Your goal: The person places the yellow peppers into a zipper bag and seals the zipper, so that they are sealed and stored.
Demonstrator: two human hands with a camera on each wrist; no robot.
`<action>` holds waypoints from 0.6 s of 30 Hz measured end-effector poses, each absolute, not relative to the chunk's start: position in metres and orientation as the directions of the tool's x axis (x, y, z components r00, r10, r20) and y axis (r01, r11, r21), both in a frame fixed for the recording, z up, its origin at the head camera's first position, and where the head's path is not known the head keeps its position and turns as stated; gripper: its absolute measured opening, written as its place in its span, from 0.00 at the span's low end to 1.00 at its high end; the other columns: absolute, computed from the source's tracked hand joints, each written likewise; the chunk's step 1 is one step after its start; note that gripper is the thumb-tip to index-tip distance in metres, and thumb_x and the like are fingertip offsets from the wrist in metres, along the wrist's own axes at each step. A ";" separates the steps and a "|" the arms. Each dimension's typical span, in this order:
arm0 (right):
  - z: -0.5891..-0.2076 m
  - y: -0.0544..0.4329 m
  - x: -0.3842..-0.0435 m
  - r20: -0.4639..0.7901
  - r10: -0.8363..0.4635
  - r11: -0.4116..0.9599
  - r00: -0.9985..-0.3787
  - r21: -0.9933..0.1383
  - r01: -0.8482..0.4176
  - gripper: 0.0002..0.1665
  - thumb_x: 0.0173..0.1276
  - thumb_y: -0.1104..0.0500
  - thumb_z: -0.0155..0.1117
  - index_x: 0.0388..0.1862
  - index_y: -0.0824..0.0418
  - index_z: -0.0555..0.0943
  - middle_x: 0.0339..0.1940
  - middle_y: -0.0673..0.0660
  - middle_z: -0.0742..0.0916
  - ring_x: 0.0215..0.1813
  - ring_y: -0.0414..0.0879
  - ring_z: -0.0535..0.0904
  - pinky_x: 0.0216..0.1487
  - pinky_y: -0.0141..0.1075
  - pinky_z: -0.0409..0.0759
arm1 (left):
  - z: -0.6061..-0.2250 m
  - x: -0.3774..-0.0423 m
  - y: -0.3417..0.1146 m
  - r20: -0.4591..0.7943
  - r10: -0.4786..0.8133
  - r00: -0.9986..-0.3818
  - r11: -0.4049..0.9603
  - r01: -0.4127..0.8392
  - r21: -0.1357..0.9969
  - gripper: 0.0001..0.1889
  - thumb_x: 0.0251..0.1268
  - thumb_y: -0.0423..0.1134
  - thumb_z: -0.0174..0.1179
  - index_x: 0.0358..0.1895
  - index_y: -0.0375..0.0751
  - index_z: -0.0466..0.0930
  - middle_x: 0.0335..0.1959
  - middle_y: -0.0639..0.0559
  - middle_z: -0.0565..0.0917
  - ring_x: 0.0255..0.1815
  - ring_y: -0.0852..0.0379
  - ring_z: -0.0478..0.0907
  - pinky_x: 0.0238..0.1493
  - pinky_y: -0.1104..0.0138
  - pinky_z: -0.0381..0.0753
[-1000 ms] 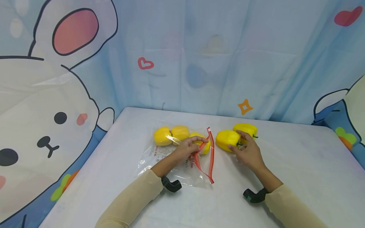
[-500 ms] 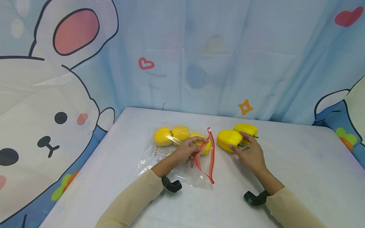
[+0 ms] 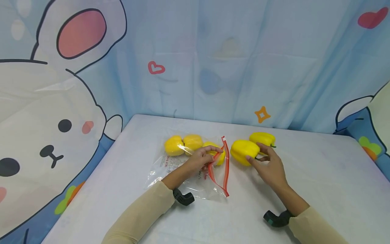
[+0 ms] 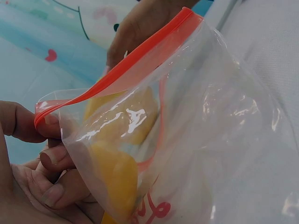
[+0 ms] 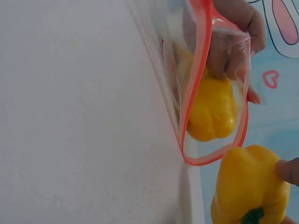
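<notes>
My left hand [image 3: 198,161] pinches the red zip edge of a clear zip-top bag [image 3: 195,189], keeping its mouth parted toward the right. Inside the bag lie yellow bell peppers, one [image 3: 173,145] at the far left, another [image 3: 193,142] beside it, and a third [image 5: 212,112] close to the mouth, partly behind my left hand in the head view. My right hand [image 3: 271,167] grips a yellow bell pepper [image 3: 243,152] by its stem end, thumb and fingers on either side. That pepper is just right of the bag's mouth, its green stem [image 5: 253,215] showing in the right wrist view.
One more yellow bell pepper [image 3: 262,138] lies on the white table [image 3: 329,176], behind the gripped one. A blue cartoon-print curtain [image 3: 225,84] hangs at the table's back edge. Black wrist cameras [image 3: 183,197] sit on both forearms.
My right hand has drawn slightly toward me with the gripped bell pepper, which now sits a little apart from the rear one. My left hand and the bag have stayed in place.
</notes>
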State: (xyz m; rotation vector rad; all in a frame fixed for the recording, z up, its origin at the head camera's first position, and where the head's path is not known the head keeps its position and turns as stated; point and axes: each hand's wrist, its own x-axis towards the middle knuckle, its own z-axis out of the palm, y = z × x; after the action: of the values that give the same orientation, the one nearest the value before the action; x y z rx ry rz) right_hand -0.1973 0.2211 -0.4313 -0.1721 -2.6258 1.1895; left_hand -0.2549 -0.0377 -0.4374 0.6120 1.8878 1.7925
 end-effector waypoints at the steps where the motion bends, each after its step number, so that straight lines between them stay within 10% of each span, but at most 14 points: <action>1: -0.431 0.221 -0.196 0.172 0.210 0.656 -0.962 -0.755 0.009 0.48 0.63 0.36 0.65 0.75 0.59 0.63 0.66 0.66 0.76 0.52 0.56 0.74 0.32 0.30 0.77 | -0.438 -0.255 -0.038 -0.029 0.608 -0.793 0.048 0.001 0.999 0.21 0.66 0.30 0.46 0.61 0.43 0.75 0.22 0.55 0.74 0.14 0.60 0.60 0.18 0.72 0.61; 8: -0.430 0.219 -0.187 0.018 0.154 0.446 -0.988 -0.894 0.053 0.48 0.65 0.41 0.66 0.76 0.58 0.59 0.69 0.65 0.71 0.64 0.58 0.73 0.45 0.33 0.85 | -0.438 -0.256 -0.038 -0.030 0.614 -0.789 0.051 0.002 0.999 0.22 0.66 0.32 0.46 0.63 0.42 0.74 0.24 0.53 0.74 0.15 0.60 0.61 0.18 0.73 0.63; 18: -0.433 0.216 -0.179 -0.155 -0.019 -0.043 -0.988 -0.987 0.155 0.41 0.72 0.50 0.60 0.78 0.54 0.54 0.61 0.51 0.70 0.52 0.35 0.78 0.51 0.39 0.84 | -0.439 -0.256 -0.037 -0.026 0.608 -0.794 0.057 0.011 0.998 0.22 0.65 0.31 0.47 0.61 0.44 0.75 0.23 0.52 0.75 0.15 0.59 0.60 0.18 0.72 0.61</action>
State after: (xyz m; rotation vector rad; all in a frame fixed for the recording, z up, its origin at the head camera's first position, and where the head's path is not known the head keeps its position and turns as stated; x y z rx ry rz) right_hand -0.1792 0.2159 -0.4331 -0.1621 -2.2521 2.3546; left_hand -0.2558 -0.0369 -0.4388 0.6175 1.8976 1.7859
